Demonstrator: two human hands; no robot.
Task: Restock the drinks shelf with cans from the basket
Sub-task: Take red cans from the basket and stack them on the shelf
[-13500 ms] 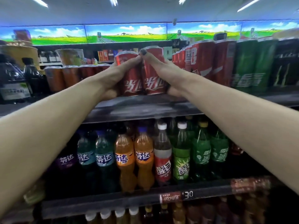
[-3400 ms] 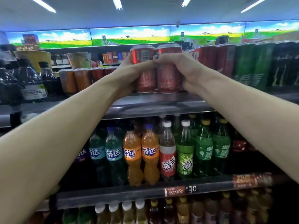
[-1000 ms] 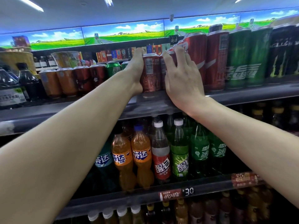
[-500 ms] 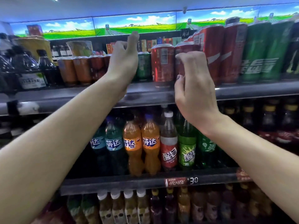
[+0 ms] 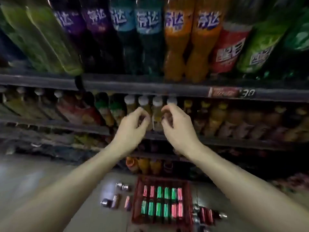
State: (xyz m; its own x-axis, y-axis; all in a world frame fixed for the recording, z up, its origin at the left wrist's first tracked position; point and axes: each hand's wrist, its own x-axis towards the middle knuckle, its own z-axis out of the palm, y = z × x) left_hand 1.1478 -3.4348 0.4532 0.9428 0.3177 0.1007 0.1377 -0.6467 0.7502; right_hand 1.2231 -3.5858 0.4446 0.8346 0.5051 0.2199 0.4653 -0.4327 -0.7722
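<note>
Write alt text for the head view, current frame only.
Both hands, left hand and right hand, hang empty with loosely curled fingers in front of bottle shelves. On the floor below, a red basket holds rows of green and red cans; loose cans lie on either side. The image is motion-blurred.

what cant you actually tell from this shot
All in the head view:
- Can brands in the basket: too small and blurred.
- Loose cans on the floor: count unclear from motion blur.
- Left hand and right hand: fingertips smeared, seemingly empty.
- Top shelf with cans: out of frame.
- Price tag: blurred.
</note>
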